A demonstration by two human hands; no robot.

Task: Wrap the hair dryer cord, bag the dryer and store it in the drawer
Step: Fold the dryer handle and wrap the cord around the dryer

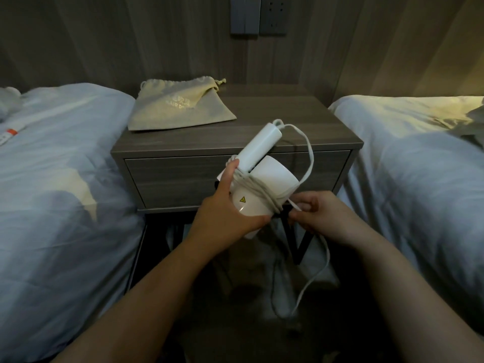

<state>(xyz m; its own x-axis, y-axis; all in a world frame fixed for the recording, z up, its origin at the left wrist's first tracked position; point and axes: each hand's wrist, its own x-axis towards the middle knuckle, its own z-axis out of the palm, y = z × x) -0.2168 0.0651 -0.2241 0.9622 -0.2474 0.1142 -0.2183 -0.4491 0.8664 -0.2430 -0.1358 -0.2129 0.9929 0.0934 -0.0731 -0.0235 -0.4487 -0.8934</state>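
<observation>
A white hair dryer with its handle folded up is held in front of the nightstand drawer, which is closed. My left hand grips the dryer's barrel from the left. Several turns of the white cord go round the barrel; a loop arcs from the handle's end down the right side. My right hand pinches the cord just right of the barrel, and the rest hangs down to the floor. A beige drawstring bag lies flat on the nightstand top, back left.
The grey wooden nightstand stands between two beds with white duvets, one on the left and one on the right. Wall sockets sit above it. Dark metal legs and floor lie below the drawer.
</observation>
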